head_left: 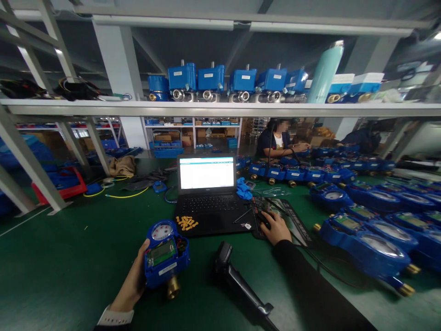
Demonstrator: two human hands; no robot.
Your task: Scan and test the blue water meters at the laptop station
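Note:
My left hand (pixel 132 281) grips a blue water meter (pixel 165 253) by its left side, holding it just above the green table (pixel 76 257); the meter has a round dial, a green display and a brass fitting at its bottom. My right hand (pixel 275 227) rests curled over a black mouse (pixel 263 219) on a dark mouse pad (pixel 292 220). An open laptop (pixel 208 195) with a white screen stands between the hands, with several small yellow parts (pixel 186 223) lying on its palm rest.
A black handheld scanner (pixel 237 280) lies near the front edge. Many blue meters (pixel 365 243) fill the right side of the table, and more stand on the shelf (pixel 220 109) above. Blue gloves (pixel 244 188) and cables lie behind the laptop. A seated person (pixel 277 140) works across the table.

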